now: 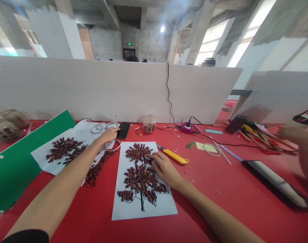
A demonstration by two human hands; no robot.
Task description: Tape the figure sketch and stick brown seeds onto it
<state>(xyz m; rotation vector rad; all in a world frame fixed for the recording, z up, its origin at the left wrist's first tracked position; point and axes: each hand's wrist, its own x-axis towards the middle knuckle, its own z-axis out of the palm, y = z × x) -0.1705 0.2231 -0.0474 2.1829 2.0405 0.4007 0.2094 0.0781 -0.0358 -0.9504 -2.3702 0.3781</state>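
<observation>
My left hand [110, 134] reaches out with its fingers extended to the left edge of a black phone [124, 130]. Rolls of clear tape [112, 145] lie around that hand. On a white sheet [123, 212], reddish-brown seeds [141, 179] form a tree over a drawn black outline. My right hand [166, 168] rests at the sheet's right edge, fingers loosely spread and fingertips touching the seeds; I see nothing held in it. A yellow utility knife [175, 156] lies just beyond it. A strip of loose seeds [98, 168] lies left of the sheet.
A second seed picture [65, 150] lies on the left by a green board [14, 175]. Behind stand a glass jar [149, 124], a purple power adapter [186, 128] and a white partition [105, 91]. At right are a black tablet [275, 182] and another person's arm [306, 152].
</observation>
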